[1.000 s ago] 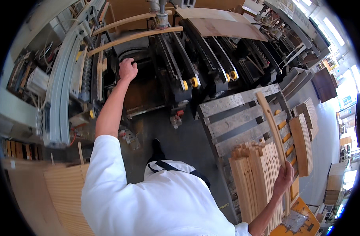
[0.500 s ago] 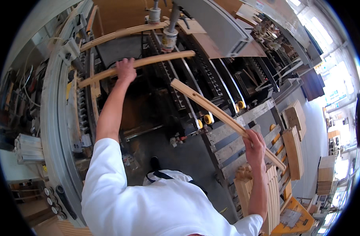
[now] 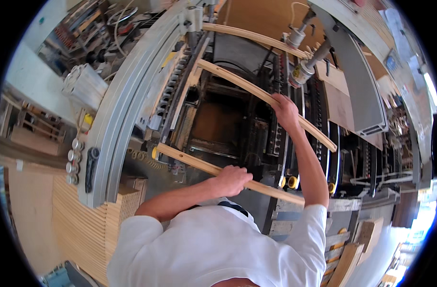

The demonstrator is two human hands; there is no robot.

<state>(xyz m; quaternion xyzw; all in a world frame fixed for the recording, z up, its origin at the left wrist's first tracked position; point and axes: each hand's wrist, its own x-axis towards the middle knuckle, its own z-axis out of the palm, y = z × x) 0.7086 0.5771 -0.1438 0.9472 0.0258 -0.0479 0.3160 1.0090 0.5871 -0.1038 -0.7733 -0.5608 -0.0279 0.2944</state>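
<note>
My left hand [image 3: 232,181] is closed around a long, narrow wooden strip [image 3: 192,161] held across the front of my body, with a small hole near its left end. Farther out, my right hand [image 3: 286,113] grips a second wooden strip [image 3: 240,83], slightly curved, that slants over the machine's dark rails. Its left end is beside the row of metal fittings along the machine's left side. A third wooden strip [image 3: 249,34] lies beyond it at the back. Palms and some fingers are hidden from above.
Two clamp cylinders [image 3: 302,74] hang over the rails at the right, beside a grey panel [image 3: 359,86]. A long aluminium beam [image 3: 132,95] runs along the left. Stacked wooden pieces [image 3: 80,215] stand at lower left, and a slatted pallet [image 3: 335,239] at lower right.
My view has turned left. My left hand has drawn back from over the machine to near my body, while my right hand has reached forward over the rails. Each hand holds a strip.
</note>
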